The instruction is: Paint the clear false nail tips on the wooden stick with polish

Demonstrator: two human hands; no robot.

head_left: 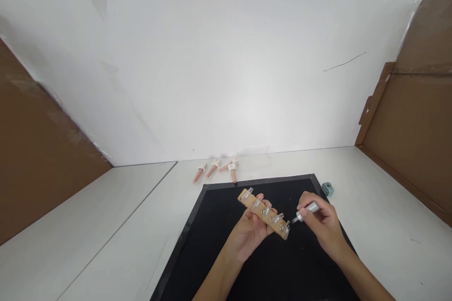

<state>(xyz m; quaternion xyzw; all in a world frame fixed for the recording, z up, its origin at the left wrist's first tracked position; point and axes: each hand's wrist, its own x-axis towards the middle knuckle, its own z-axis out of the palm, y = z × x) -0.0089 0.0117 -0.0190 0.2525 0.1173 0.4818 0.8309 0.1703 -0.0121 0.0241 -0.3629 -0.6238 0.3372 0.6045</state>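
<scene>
My left hand (250,235) is closed around a flat wooden strip (264,216), held tilted above the black mat. Several clear plastic nail tips (277,218) stand along the strip's upper face. Between the fingers and thumb of my right hand (323,225) is a small nail polish brush (306,210) with a silver handle. Its dark tip is at the clear nail tip on the strip's lower right end; whether it touches cannot be told. A small teal bottle (327,189) stands just beyond my right hand.
Beneath both hands lies a black mat (219,211) on the white table (134,211). Several pink tapered rods with white blocks (214,168) lie behind its far edge. A white wall (226,66) closes the back, with brown cardboard panels (413,117) at the sides.
</scene>
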